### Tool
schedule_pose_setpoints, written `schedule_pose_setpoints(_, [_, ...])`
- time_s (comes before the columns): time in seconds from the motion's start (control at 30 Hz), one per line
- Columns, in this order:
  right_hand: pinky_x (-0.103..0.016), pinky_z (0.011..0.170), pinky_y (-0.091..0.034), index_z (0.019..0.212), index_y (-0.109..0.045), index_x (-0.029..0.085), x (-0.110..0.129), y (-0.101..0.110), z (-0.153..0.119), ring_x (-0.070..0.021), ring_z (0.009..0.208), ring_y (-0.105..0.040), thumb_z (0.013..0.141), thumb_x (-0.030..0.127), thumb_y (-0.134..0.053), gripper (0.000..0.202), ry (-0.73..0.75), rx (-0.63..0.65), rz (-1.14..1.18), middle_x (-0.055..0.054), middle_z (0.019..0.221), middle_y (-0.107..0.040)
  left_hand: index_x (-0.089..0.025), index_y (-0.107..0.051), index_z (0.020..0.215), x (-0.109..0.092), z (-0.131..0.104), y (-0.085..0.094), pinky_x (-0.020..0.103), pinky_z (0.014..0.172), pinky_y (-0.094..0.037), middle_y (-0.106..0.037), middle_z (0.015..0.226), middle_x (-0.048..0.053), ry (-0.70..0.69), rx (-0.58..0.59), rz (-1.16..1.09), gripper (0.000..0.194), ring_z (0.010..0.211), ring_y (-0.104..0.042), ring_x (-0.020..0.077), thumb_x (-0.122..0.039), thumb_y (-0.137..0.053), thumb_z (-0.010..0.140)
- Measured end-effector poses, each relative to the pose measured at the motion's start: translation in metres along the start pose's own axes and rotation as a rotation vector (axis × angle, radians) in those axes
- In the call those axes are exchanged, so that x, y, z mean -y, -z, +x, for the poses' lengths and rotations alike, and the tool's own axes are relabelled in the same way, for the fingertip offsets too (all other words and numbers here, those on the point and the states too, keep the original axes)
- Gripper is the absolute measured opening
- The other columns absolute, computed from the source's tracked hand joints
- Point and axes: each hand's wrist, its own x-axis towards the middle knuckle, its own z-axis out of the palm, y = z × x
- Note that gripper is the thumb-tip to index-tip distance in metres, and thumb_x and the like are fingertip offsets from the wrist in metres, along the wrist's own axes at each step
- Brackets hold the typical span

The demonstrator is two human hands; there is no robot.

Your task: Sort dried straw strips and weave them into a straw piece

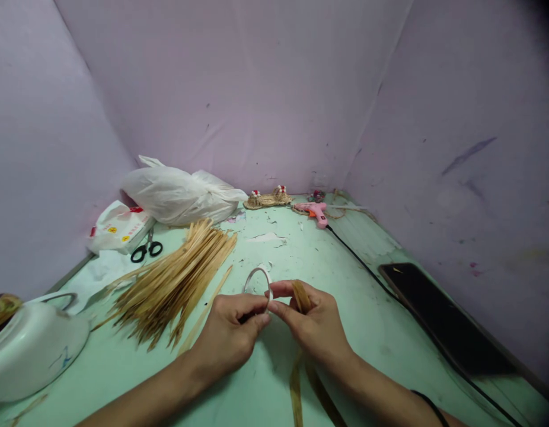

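A thin white ring [259, 270] stands upright between my hands, above the pale green table. My left hand [233, 328] pinches its lower edge between thumb and fingers. My right hand [316, 320] pinches the ring's right side with thumb and index finger. A flat brown strip [302, 296] is looped through the fingers of my right hand, and its ends hang down below the palm. Just left of my left hand lies a fanned bundle of dry straw-coloured strips [181, 279].
Black-handled scissors [146, 251], a white box [123, 228] and a white plastic bag [181, 193] lie back left. A white pot [38, 350] stands at left. Behind are woven pieces [268, 200] and a pink glue gun [316, 212]; a black tray-like slab [443, 320] lies right.
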Motion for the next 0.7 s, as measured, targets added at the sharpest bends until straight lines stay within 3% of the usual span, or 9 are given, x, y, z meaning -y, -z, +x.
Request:
schedule_pose_setpoints(0.13, [-0.024,0.048,-0.037,0.071,-0.063,0.02,-0.0018,-0.0017,-0.0014,-0.0104,0.049,-0.046,0.06,0.024,-0.069,0.013,-0.02,-0.014,0.006,0.001,0.064,-0.061,-0.016,-0.068,0.065,0.0017,-0.0006,-0.0013,0.021,0.054,-0.041,-0.063,0.059,0.0,0.009,0.008,0.001,0.019,0.055,-0.053,0.0116,-0.016,-0.05,0.072])
schedule_pose_setpoints(0.27, [-0.023,0.053,-0.039,0.058,-0.05,0.018,0.0004,-0.0017,-0.0014,-0.0107,0.056,-0.05,0.063,0.021,-0.066,0.017,0.01,0.021,0.07,0.001,0.066,-0.061,-0.017,-0.069,0.068,0.0032,-0.0007,-0.0019,0.021,0.055,-0.042,-0.064,0.061,-0.001,0.021,0.005,-0.03,0.019,0.058,-0.055,0.0124,-0.017,-0.05,0.072])
schedule_pose_setpoints(0.4, [-0.021,0.045,-0.035,0.073,-0.054,0.019,0.0005,0.0002,0.0013,-0.0075,0.047,-0.043,0.061,0.021,-0.069,0.019,-0.004,-0.004,0.013,0.001,0.07,-0.062,-0.017,-0.069,0.067,0.0035,0.0005,-0.0013,0.021,0.055,-0.042,-0.064,0.062,-0.001,0.041,0.02,-0.057,0.019,0.059,-0.055,0.0131,-0.019,-0.051,0.072])
schedule_pose_setpoints(0.5, [-0.023,0.052,-0.041,0.083,-0.06,0.019,-0.0014,0.001,0.0029,-0.0113,0.057,-0.053,0.063,0.024,-0.068,0.022,0.01,0.024,0.013,-0.001,0.074,-0.063,-0.016,-0.069,0.067,0.0037,0.0017,0.0001,0.021,0.054,-0.041,-0.062,0.06,0.0,0.06,0.018,-0.064,0.018,0.057,-0.053,0.0125,-0.02,-0.052,0.071])
schedule_pose_setpoints(0.57, [-0.023,0.05,-0.041,0.079,-0.061,0.018,-0.002,0.0012,0.0032,-0.0107,0.054,-0.052,0.067,0.028,-0.064,0.015,0.004,0.032,0.004,0.0,0.069,-0.061,-0.015,-0.069,0.067,0.0037,0.0019,0.0016,0.021,0.052,-0.039,-0.06,0.058,0.0,0.074,0.018,-0.065,0.018,0.055,-0.051,0.0118,-0.02,-0.052,0.071])
schedule_pose_setpoints(0.7, [-0.021,0.038,-0.032,0.073,-0.055,0.018,-0.0002,0.0017,0.0031,-0.0056,0.037,-0.037,0.074,0.033,-0.057,0.016,-0.036,0.071,-0.001,0.005,0.056,-0.05,-0.014,-0.069,0.07,0.0005,0.0019,0.0065,0.02,0.05,-0.035,-0.059,0.06,0.0,0.072,0.103,-0.05,0.019,0.055,-0.045,0.0103,-0.023,-0.052,0.071])
